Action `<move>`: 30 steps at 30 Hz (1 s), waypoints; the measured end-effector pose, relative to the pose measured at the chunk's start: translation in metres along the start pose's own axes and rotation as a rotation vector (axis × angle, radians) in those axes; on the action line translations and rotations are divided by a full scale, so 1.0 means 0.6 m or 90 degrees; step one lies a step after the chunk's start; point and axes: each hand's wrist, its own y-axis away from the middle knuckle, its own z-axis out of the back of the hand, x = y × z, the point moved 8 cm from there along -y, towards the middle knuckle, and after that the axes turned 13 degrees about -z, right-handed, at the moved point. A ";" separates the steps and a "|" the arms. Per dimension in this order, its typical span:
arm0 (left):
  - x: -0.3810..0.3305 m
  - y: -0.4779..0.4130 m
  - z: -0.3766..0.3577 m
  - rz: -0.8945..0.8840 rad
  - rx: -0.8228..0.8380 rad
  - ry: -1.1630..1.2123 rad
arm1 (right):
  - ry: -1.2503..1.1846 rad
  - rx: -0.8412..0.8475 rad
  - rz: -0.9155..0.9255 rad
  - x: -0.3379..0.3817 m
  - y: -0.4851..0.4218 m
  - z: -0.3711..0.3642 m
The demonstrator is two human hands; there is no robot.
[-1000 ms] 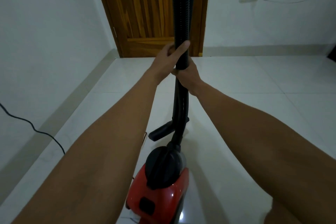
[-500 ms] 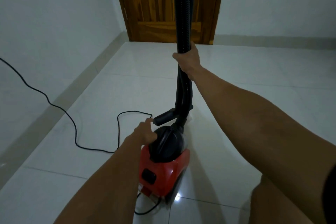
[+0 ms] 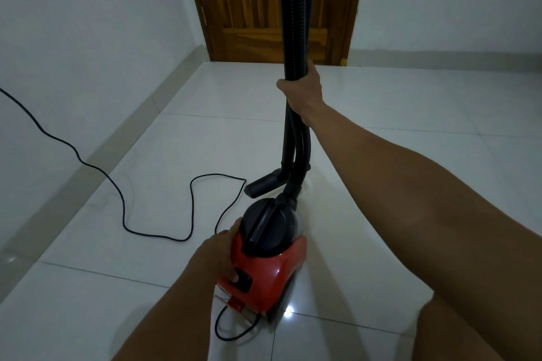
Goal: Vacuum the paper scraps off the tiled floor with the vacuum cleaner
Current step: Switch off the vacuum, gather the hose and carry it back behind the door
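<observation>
Red plastic canister vacuum cleaner [image 3: 264, 267] sits on the glossy white tiled floor [image 3: 396, 184]. Left hand [image 3: 218, 255] presses its black switch [image 3: 242, 281]; right hand [image 3: 303, 94] grips the black hose [image 3: 293, 23]. Risk: looped black cord [image 3: 164, 214] snagging. No scraps visible.
</observation>
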 end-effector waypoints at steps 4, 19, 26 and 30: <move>-0.003 0.008 0.002 0.002 0.008 0.000 | 0.002 0.003 0.007 0.003 0.002 -0.007; 0.010 0.006 -0.009 0.042 -0.011 -0.160 | 0.009 -0.007 0.005 0.010 0.001 -0.015; 0.022 -0.004 -0.013 0.080 0.043 -0.099 | 0.020 -0.002 0.017 0.014 0.011 -0.019; 0.017 -0.003 -0.016 0.068 0.051 -0.045 | 0.021 0.001 0.021 0.018 0.016 -0.019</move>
